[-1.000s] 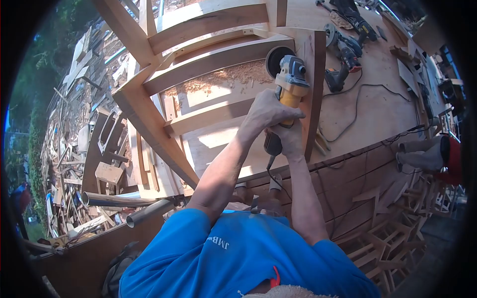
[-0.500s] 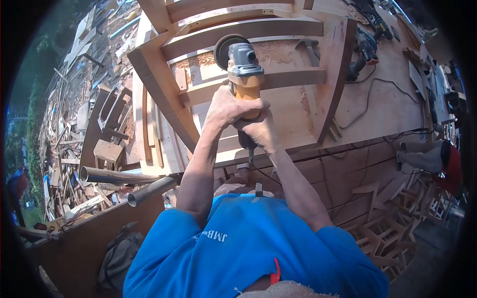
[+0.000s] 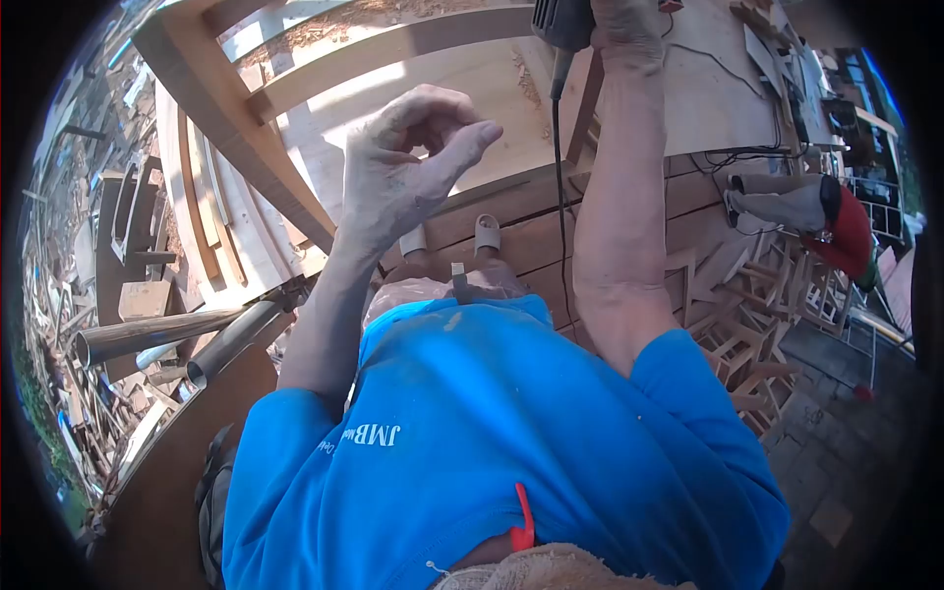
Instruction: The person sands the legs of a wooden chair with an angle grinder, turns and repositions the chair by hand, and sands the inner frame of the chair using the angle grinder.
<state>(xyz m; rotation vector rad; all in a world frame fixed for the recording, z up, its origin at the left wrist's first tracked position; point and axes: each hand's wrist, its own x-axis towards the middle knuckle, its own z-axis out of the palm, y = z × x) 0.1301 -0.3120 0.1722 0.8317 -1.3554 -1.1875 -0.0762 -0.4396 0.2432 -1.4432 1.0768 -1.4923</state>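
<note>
My left hand [image 3: 408,167] is raised over the near side of the bench, with nothing in it. Its fingers are loosely curled and its thumb stands apart from them. At the top edge of the view, my right hand [image 3: 629,39] is at the dark rear end of the angle grinder [image 3: 562,22] and appears to grip it. The fingertips and the grinder's front are cut off by the frame. From the grinder, a black cord [image 3: 560,147] hangs down beside my right forearm. A wooden frame [image 3: 383,61] with crosspieces lies on the bench under and beyond my left hand.
Wood strips [image 3: 202,202] lie along the bench's left side, above two metal pipes [image 3: 162,332]. Wood scraps cover the ground at far left. At right are another person's legs [image 3: 787,202] and a pile of small wooden frames [image 3: 747,339].
My left hand has let go of the angle grinder and moved left. My right hand and the grinder have moved up and right. The view has shifted, so the bench sits higher.
</note>
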